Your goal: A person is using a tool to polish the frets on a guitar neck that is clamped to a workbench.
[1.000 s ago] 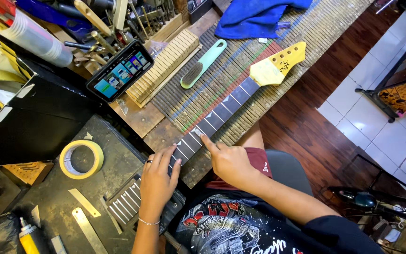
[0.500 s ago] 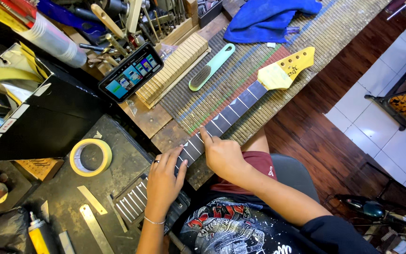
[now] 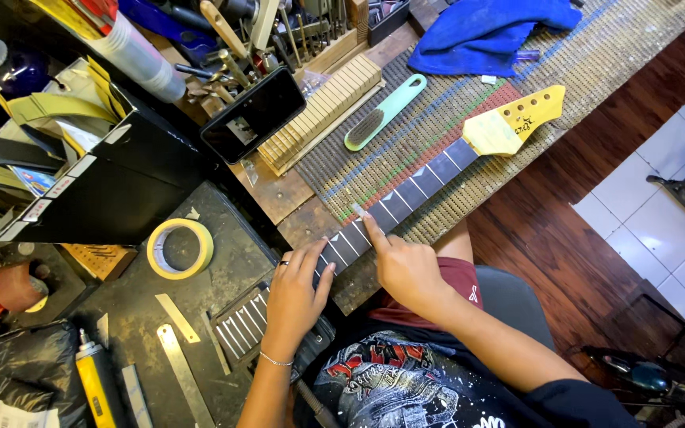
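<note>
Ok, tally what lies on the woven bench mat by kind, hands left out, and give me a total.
Guitar neck, yellow headstock, both the left hand and the right hand on it: 1
Mint green brush: 1
Blue cloth: 1
Fretted wooden block, partly on the mat's edge: 1
Total: 4

Bright even light, soft shadows, sharp focus, slight wide-angle edge distortion
</note>
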